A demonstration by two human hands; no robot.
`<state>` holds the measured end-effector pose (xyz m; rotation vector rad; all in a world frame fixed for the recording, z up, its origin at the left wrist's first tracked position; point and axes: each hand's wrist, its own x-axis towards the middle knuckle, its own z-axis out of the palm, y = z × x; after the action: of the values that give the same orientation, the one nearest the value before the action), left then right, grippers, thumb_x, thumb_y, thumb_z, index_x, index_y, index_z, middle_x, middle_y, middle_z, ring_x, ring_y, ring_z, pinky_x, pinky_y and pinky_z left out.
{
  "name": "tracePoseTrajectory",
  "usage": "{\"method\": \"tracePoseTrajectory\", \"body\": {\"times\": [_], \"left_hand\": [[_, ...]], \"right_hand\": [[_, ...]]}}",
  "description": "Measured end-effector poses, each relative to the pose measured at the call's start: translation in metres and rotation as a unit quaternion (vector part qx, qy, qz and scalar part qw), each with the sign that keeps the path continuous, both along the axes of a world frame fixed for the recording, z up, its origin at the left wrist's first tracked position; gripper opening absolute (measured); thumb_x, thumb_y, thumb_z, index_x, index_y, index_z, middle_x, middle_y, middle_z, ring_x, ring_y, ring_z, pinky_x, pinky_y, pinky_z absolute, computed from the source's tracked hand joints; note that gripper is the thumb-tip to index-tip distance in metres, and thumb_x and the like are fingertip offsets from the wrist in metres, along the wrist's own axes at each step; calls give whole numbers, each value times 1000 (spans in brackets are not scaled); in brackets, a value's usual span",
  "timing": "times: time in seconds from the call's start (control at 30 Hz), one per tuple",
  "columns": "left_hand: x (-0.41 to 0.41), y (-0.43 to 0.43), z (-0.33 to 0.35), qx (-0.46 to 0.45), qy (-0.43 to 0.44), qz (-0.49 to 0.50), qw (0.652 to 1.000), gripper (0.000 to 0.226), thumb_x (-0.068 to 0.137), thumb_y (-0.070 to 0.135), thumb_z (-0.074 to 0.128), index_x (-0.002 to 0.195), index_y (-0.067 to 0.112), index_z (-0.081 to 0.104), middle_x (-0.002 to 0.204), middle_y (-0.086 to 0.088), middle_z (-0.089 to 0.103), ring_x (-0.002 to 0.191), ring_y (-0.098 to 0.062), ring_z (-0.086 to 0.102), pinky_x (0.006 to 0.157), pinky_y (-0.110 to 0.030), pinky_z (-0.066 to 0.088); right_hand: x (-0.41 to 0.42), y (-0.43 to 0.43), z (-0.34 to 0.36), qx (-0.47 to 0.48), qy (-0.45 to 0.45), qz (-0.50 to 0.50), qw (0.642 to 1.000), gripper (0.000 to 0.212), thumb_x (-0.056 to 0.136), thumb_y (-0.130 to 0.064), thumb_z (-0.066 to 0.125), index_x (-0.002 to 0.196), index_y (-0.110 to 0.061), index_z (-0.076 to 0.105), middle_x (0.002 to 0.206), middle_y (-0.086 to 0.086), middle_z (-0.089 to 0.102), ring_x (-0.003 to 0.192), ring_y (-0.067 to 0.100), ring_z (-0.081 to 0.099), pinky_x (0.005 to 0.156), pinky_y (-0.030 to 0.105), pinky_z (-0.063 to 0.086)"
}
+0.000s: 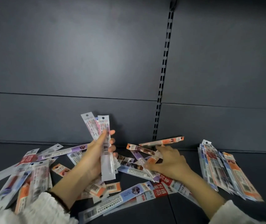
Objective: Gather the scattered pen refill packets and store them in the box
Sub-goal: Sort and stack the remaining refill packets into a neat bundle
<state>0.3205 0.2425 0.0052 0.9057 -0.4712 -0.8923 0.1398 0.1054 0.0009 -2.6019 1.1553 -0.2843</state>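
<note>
Many long pen refill packets lie scattered over a dark shelf (185,207). My left hand (96,152) grips an upright bundle of packets (107,160), pink and white ones fanned at the top. My right hand (169,162) reaches down onto the middle pile, fingers curled round orange and brown packets (141,149); one orange packet (161,141) sticks up at an angle by its fingertips. A neater stack of packets (222,172) lies at the right. No box is in view.
The shelf's dark back panel (80,70) rises straight behind the packets, with a slotted metal upright (163,75) running down it. More loose packets (32,173) cover the left of the shelf, up to my white sleeve (32,209).
</note>
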Motion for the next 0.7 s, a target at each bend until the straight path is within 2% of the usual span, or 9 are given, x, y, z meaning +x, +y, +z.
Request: {"method": "tracePoseTrajectory", "body": {"times": [0.13, 0.2, 0.27, 0.33, 0.4, 0.47, 0.57, 0.63, 0.7], "left_hand": [[-6, -6, -4, 7, 1, -30, 1000, 39, 94, 43, 50, 116, 13, 60, 63, 3, 51, 49, -8, 39, 52, -25, 39], [-7, -7, -7, 12, -1, -38, 999, 38, 95, 41, 49, 117, 12, 60, 62, 3, 51, 49, -8, 41, 52, -25, 39], [-6, -7, -8, 16, -1, -41, 999, 38, 95, 41, 48, 118, 12, 59, 62, 3, 51, 48, -8, 43, 49, -24, 42], [-5, -8, -7, 16, 1, -36, 999, 39, 95, 42, 48, 118, 13, 59, 62, 4, 51, 48, -7, 44, 48, -23, 43], [-5, -8, -7, 17, 4, -30, 999, 38, 95, 43, 48, 116, 13, 59, 63, 3, 51, 49, -7, 44, 50, -23, 43], [-5, -7, -6, 20, 5, -24, 999, 34, 94, 43, 50, 109, 14, 61, 66, 3, 52, 53, -9, 46, 54, -24, 43], [-6, -7, -6, 35, 7, -8, 999, 25, 93, 41, 52, 90, 17, 60, 75, 1, 65, 67, -13, 58, 64, -30, 47], [-8, -9, -5, 46, 18, -1, 999, 23, 95, 38, 52, 86, 17, 57, 83, -2, 73, 75, -16, 67, 69, -32, 49], [-11, -10, -5, 47, 31, -10, 998, 21, 97, 35, 49, 90, 16, 56, 95, -5, 77, 82, -18, 73, 72, -33, 52]], "right_hand": [[0, -1, 2, 18, -57, 22, 998, 34, 72, -53, 70, 99, -32, 71, 103, -18, 62, 102, 10, 59, 95, 45, 45], [0, 1, 2, 43, -79, 39, 995, 21, 75, -42, 73, 92, -29, 75, 90, -17, 65, 88, 6, 62, 85, 41, 51], [0, 4, 5, 51, -87, 47, 994, 19, 78, -31, 74, 96, -24, 77, 90, -13, 69, 80, 5, 64, 73, 28, 54], [0, 3, 4, 45, -93, 54, 993, 21, 79, -25, 74, 99, -20, 76, 96, -10, 71, 78, 2, 63, 62, 15, 49], [0, 1, 2, 46, -94, 57, 993, 23, 79, -21, 74, 102, -18, 75, 100, -9, 71, 77, -2, 61, 58, 8, 45], [0, 1, 0, 51, -105, 51, 992, 23, 80, -17, 73, 102, -18, 74, 97, -7, 71, 76, -2, 60, 61, 8, 46], [0, 0, 2, 28, -157, 14, 987, 20, 81, -14, 71, 101, -19, 74, 93, -6, 73, 77, 1, 63, 70, 18, 52], [0, 1, 5, 23, -216, -4, 976, 19, 82, -12, 70, 100, -18, 74, 89, -8, 72, 75, -1, 62, 68, 14, 48], [0, 7, 9, 84, -300, -17, 950, 21, 83, -9, 70, 102, -18, 72, 86, -9, 71, 73, -3, 61, 63, 11, 45]]}}
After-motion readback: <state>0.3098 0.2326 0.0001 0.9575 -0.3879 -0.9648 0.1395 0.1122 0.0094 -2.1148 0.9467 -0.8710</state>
